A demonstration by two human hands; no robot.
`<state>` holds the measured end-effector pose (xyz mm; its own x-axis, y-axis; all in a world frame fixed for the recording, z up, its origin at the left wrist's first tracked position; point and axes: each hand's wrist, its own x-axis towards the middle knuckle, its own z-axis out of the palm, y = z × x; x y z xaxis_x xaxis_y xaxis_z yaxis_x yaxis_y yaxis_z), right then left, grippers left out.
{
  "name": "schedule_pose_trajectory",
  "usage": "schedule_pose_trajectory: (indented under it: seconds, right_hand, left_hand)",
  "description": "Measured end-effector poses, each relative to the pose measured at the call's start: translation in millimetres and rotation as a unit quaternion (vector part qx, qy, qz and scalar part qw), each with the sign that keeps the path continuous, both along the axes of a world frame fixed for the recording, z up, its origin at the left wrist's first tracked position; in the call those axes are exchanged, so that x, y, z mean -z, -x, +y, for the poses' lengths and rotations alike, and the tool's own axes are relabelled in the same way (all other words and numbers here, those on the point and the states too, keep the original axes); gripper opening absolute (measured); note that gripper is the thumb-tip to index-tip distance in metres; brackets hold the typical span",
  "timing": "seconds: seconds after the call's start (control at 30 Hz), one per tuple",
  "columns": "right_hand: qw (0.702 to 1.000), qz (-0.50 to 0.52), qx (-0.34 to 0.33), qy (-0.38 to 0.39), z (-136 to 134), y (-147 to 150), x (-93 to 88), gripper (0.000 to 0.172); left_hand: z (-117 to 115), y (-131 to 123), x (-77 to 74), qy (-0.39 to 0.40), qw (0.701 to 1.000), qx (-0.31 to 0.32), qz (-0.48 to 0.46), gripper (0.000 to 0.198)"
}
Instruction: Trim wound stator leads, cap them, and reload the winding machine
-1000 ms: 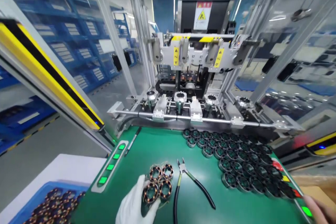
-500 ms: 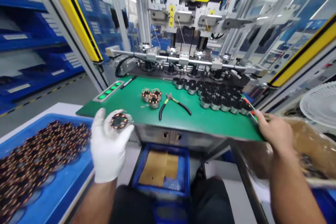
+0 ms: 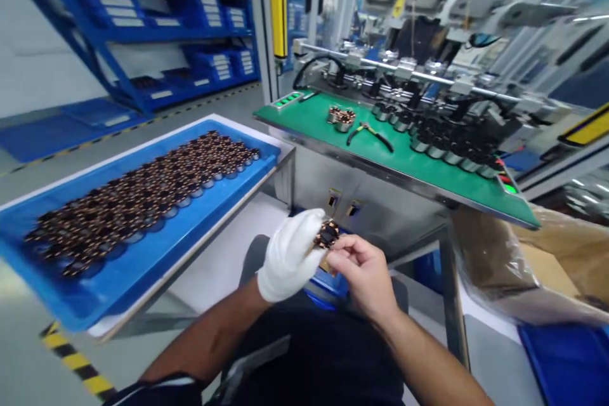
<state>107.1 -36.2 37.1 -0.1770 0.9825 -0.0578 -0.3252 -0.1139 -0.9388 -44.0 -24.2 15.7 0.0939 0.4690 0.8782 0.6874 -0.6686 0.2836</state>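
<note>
Two hands meet over the person's lap, below the front edge of the green counter (image 3: 428,171).

**Fingers**
- The left hand (image 3: 290,254) wears a white glove. Its fingers (image 3: 308,223) are curled narrow and closed on the left side of one wound stator (image 3: 327,235).
- The right hand (image 3: 364,273) is bare. Thumb and forefinger pinch the right edge of the same part, and the remaining fingers are folded beneath.
- The gap between the two hands is taken up entirely by the part.

**Position of the part**
- The wound stator is held clear of every surface, between the two hands.
- It sits in front of the counter's steel front panel, well apart from the other stock.

**Counts**
- **Held:** one wound stator.
- **Blue tray** (image 3: 143,279): one, at the left, beside the counter. It is filled with copper-wound parts (image 3: 143,196) lying flat, too crowded to count.
- **Small cluster** (image 3: 341,116) of copper-wound pieces: one, on the counter. Blur makes the number unreadable.
- **Cutters** (image 3: 368,133): one pair, dark-handled, lying just right of the cluster.
- **Dark cores** (image 3: 442,139): one packed group, further right along the counter and near the machine (image 3: 451,6). They are too dense to count.
- **Green lit buttons** (image 3: 288,99): one row at the counter's far left corner, number unreadable.
- **Clear plastic bag** (image 3: 495,266): one, at the right, below the counter's right end.
</note>
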Motion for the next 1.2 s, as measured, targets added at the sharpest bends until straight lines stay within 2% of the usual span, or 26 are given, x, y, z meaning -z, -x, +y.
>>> schedule_pose_trajectory:
  seconds: [0.07, 0.17, 0.23, 0.3, 0.4, 0.5, 0.57, 0.7, 0.8, 0.87, 0.9, 0.93, 1.0, 1.03, 1.1, 1.13, 1.2]
  right_hand:
    - [0.999, 0.009, -0.01, 0.033, -5, 0, 2.0, 0.035]
    - [0.996, 0.036, -0.048, 0.059, -13, -4, 2.5, 0.032]
    - [0.991, 0.047, -0.096, 0.076, -19, -10, 1.9, 0.029]
    - [0.984, 0.047, -0.144, 0.092, -24, -17, 0.4, 0.029]
    - [0.978, 0.045, -0.18, 0.096, -27, -26, -4.6, 0.03]
    - [0.977, 0.032, -0.194, 0.086, -23, -32, -11.3, 0.031]
    - [0.981, 0.017, -0.179, 0.074, -18, -35, -14.3, 0.031]
    - [0.991, -0.021, -0.117, 0.062, -11, -39, -9.9, 0.034]
    - [0.995, -0.039, -0.079, 0.054, -9, -36, 4.5, 0.037]
    - [0.995, -0.05, -0.067, 0.051, -8, -34, 16.5, 0.038]
    - [0.995, -0.058, -0.071, 0.049, -7, -33, 21.9, 0.039]
    - [0.994, -0.074, -0.074, 0.038, -6, -34, 26.1, 0.038]
    - [0.988, -0.144, -0.039, -0.034, -3, -39, 29.4, 0.035]
    - [0.977, -0.193, 0.008, -0.095, 0, -43, 28.3, 0.031]
    - [0.924, -0.28, 0.123, -0.228, 7, -52, 21.7, 0.032]
    - [0.895, -0.3, 0.164, -0.285, 10, -55, 17.1, 0.038]
    - [0.865, -0.299, 0.184, -0.357, 16, -59, 7.9, 0.042]
  left_hand:
    - [-10, 1, 2.0, -0.028, 1.0, -0.012, 0.007, 0.064]
    - [-20, 0, 7.7, -0.008, 1.0, -0.006, -0.016, 0.065]
    - [-24, -2, 12.8, 0.042, 0.997, 0.017, -0.07, 0.069]
    - [-26, -2, 16.3, 0.123, 0.98, 0.051, -0.149, 0.074]
    - [-24, -2, 14.1, 0.251, 0.927, 0.11, -0.257, 0.077]
    - [-15, -4, 2.7, 0.327, 0.864, 0.158, -0.348, 0.077]
    - [-7, -8, -6.6, 0.368, 0.822, 0.183, -0.394, 0.076]
    - [11, -17, -18.7, 0.458, 0.751, 0.223, -0.421, 0.069]
    - [23, -21, -20.9, 0.53, 0.702, 0.249, -0.405, 0.067]
    - [28, -22, -20.4, 0.559, 0.687, 0.259, -0.385, 0.07]
    - [30, -22, -19.9, 0.561, 0.695, 0.256, -0.369, 0.07]
    - [31, -22, -19.2, 0.552, 0.716, 0.243, -0.352, 0.069]
    - [31, -23, -17.6, 0.506, 0.785, 0.195, -0.301, 0.064]
    - [31, -23, -16.7, 0.468, 0.826, 0.165, -0.266, 0.06]
    - [30, -23, -14.9, 0.375, 0.9, 0.112, -0.189, 0.051]
    - [30, -23, -14.2, 0.332, 0.926, 0.092, -0.155, 0.048]
    - [30, -24, -13.2, 0.282, 0.949, 0.083, -0.113, 0.048]
